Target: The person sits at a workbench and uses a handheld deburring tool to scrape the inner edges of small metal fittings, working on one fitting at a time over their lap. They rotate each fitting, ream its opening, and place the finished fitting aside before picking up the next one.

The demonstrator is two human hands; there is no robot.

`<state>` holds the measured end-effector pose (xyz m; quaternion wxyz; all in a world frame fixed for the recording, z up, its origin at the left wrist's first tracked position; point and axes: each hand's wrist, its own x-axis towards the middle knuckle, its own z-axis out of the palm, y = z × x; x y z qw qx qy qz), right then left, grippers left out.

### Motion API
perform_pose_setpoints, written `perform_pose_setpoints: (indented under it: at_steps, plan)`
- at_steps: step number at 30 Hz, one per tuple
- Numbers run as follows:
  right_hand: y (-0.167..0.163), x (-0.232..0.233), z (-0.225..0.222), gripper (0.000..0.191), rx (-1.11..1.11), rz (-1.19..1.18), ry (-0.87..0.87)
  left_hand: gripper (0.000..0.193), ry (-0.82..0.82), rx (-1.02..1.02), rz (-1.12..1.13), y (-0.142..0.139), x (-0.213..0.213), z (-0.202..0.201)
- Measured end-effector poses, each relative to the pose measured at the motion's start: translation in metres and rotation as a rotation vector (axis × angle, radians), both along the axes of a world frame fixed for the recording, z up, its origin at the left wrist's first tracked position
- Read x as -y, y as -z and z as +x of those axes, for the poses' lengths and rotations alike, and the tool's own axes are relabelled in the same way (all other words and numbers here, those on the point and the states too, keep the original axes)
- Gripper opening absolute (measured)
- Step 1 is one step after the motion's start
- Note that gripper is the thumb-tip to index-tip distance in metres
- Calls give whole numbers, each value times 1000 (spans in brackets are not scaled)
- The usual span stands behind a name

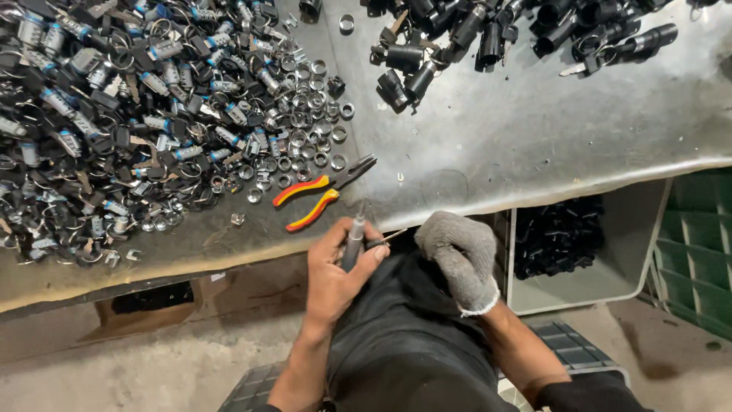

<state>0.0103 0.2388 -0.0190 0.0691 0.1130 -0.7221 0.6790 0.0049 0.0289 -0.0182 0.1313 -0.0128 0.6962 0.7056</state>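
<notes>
My bare left hand (339,267) grips a grey metal cylinder part (353,240), held upright just below the table's front edge. My right hand (460,255), in a grey knit glove, is closed beside it, and a thin metal piece (387,239) runs between the two hands. What the glove holds is mostly hidden. Pliers with red and yellow handles (320,194) lie on the table right above my left hand. A big heap of small metal and black lock parts, rings and keys (130,114) covers the table's left side.
The worn metal table (518,130) carries a pile of black cylinders (488,38) at the far right. Under its edge sits a white bin of black parts (560,236), with green crates (698,244) to the right. Cardboard (160,305) lies on the floor.
</notes>
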Motion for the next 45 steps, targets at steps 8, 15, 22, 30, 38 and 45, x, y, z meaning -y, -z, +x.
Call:
perform_pose_setpoints:
  at_steps: [8, 15, 22, 30, 38, 45]
  plan:
    - [15, 20, 15, 17, -63, -24, 307, 23, 72, -407, -197, -17, -17, 9]
    - [20, 13, 28, 8, -35, -78, 246, 21, 148, -502, -263, -31, -22, 11]
    - [19, 11, 23, 14, 33, 71, 138, 24, 239, -632, -426, -37, -22, 9]
    - [32, -4, 31, 18, 19, 386, -24, 21, 501, -1046, -762, -33, -6, -1]
    - [54, -2, 54, 41, -26, 598, -43, 25, 640, -965, -627, -9, -6, -2]
    - [13, -11, 45, 33, 386, 198, -30, 22, 124, -300, -367, -6, -9, 25]
